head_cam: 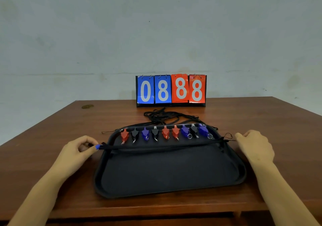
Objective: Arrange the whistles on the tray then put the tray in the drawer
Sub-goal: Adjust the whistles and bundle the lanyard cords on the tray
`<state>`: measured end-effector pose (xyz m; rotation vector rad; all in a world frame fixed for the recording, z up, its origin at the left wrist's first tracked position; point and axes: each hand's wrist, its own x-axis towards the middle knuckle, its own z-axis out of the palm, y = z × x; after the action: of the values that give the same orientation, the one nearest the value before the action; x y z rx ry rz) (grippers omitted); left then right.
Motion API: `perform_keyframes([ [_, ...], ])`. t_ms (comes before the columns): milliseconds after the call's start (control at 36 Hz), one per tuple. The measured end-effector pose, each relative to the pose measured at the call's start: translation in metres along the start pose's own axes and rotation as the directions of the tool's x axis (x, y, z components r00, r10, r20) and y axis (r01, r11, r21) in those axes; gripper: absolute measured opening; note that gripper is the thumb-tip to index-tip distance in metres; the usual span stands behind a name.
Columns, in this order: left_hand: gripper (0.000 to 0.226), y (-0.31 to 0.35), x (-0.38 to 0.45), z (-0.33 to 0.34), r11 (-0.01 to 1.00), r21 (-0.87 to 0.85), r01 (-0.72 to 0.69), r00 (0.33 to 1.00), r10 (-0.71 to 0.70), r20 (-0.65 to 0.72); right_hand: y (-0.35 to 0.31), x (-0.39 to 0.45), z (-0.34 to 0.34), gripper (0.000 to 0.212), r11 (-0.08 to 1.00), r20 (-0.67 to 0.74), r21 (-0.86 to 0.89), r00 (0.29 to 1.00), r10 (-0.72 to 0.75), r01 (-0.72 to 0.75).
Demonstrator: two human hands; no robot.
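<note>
Left hand [81, 147] fingers pinch blue whistle [97, 146] at tray [170, 177] 9 o'clock rim; lanyard [162, 145] runs 9-to-3 across tray. Right hand [252, 145] curled at 3 o'clock end, probably gripping cord. Nine whistles line 12 o'clock edge.

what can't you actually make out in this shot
- Drawer: not in the head view; only the table top shows.
- Tenth whistle: only a blue tip shows in the left hand; fingers and the cord hide the rest.
- Right hand: its curled fingers hide whether it pinches the cord's end.
- Lanyards behind the tray: tangled, too small to match to whistles.
</note>
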<state>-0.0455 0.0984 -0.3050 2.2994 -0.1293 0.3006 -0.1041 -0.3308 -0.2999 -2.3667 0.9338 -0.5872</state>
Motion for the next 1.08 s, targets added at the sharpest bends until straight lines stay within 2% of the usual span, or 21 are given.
perform_keyframes([
  [222,0.025,-0.003,0.002,-0.001,0.987,-0.163,0.01,0.999,-0.016,-0.034,-0.001,-0.001,0.0,0.036,1.0,0.018,-0.027,1.0,-0.015,0.015],
  [417,0.03,-0.004,0.006,0.001,0.958,-0.272,0.093,0.99,-0.119,-0.081,0.002,0.003,0.004,0.037,1.0,-0.005,0.0,1.0,-0.026,0.026],
  [500,0.029,-0.004,0.008,0.004,0.976,-0.203,0.083,0.982,-0.115,-0.153,0.001,0.005,0.005,0.031,0.999,0.001,0.034,1.0,0.003,-0.003],
  [583,0.027,-0.005,0.019,0.008,0.999,-0.043,0.03,0.978,-0.038,-0.203,-0.001,0.006,0.006,0.024,0.997,-0.025,0.071,1.0,-0.006,0.008],
  [667,0.031,-0.004,0.04,0.013,0.986,0.167,-0.006,0.991,0.028,-0.131,-0.001,0.007,0.007,0.021,0.993,-0.101,0.091,0.993,-0.065,0.074],
  [778,0.039,-0.007,0.071,0.019,0.97,0.242,0.024,0.999,-0.033,0.031,-0.004,0.008,0.009,0.02,0.979,-0.166,0.078,0.971,-0.174,0.189],
  [889,0.037,-0.021,0.091,0.026,0.89,0.438,0.126,0.992,-0.125,-0.031,-0.004,0.012,0.015,0.014,0.965,-0.065,0.028,0.964,-0.259,0.261],
  [944,0.031,-0.028,0.096,0.027,0.871,0.473,0.135,0.991,-0.127,-0.049,-0.006,0.013,0.016,0.014,0.956,-0.031,-0.01,0.956,-0.293,0.293],
  [1028,0.007,-0.034,0.097,0.025,0.9,0.43,0.076,0.997,-0.065,-0.041,-0.011,0.011,0.016,0.014,0.944,-0.068,-0.035,0.941,-0.33,0.329],
  [1083,0.015,-0.036,0.097,0.024,0.926,0.371,0.068,0.997,-0.052,-0.055,-0.012,0.011,0.014,0.014,0.945,-0.107,-0.039,0.939,-0.328,0.325],
])
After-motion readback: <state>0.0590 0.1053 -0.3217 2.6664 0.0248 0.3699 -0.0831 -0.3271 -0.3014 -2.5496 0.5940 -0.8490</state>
